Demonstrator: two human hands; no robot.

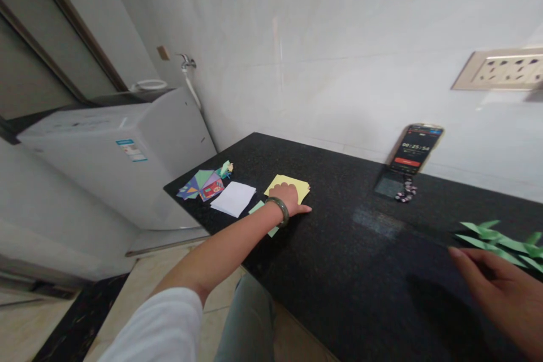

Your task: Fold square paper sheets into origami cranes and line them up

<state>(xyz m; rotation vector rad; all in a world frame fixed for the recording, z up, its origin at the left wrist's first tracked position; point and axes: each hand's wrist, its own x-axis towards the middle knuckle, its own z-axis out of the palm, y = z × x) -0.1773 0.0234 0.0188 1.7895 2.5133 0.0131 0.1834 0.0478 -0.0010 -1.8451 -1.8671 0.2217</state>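
Note:
My left hand [287, 197] rests on a stack of yellow paper sheets [302, 188], its fingers bent over the sheets and its thumb stretched out to the side. Under the wrist, which wears a dark bangle [280, 208], lie light green paper sheets [272, 232], partly covered. A stack of white paper [233, 199] lies to their left. Over the counter's right side, my right hand [500, 288] is loosely curved, with a gap between thumb and fingers and nothing visible in it. Just beyond it are several folded green paper pieces [487, 232].
Colourful folded paper [201, 184] and a small paper figure [225, 168] lie at the black counter's [339, 271] left end. A phone [416, 150] with a running timer leans on the wall, its beaded strap [407, 191] below. A white appliance [169, 153] stands left; a socket panel [500, 69] is on the wall.

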